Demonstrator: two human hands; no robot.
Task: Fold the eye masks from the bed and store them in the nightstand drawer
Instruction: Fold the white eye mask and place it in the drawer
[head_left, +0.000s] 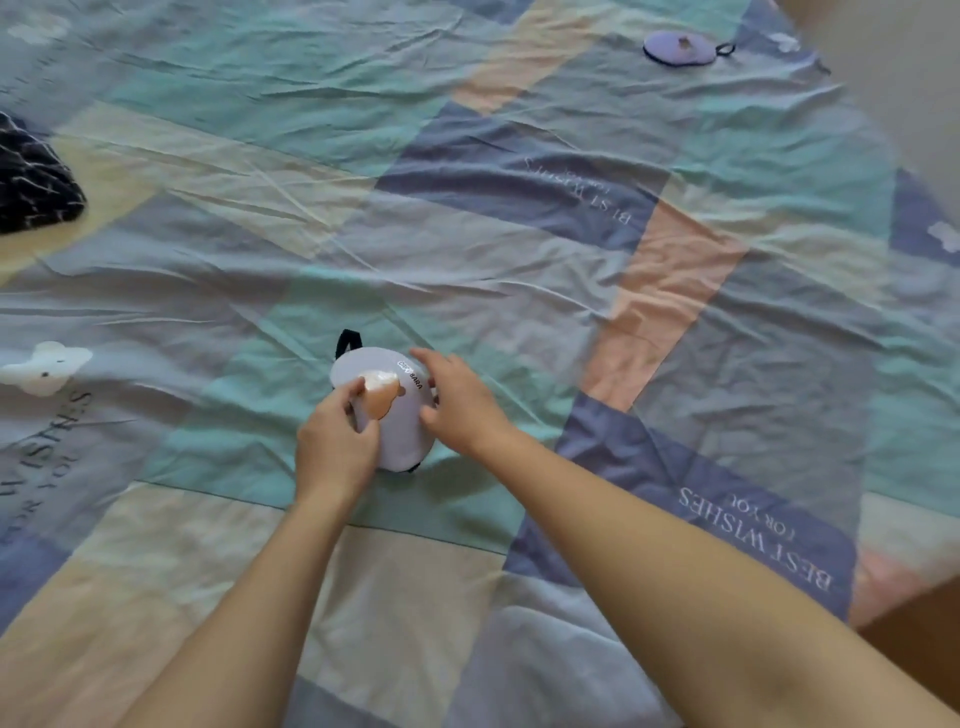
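While both hands pinch it, folded lavender eye mask (402, 415) sits on patchwork bedsheet (519, 312): left hand (335, 441) grips its near-left edge, right hand (460, 402) its right edge. Black strap (347, 340) pokes out beyond the fingers. Second folded mask (678, 48) lies far beyond right hand.

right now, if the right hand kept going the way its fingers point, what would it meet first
The right hand already touches the near eye mask; its fingers point up-left, so beyond lies only bare bedspread, as far as visible.
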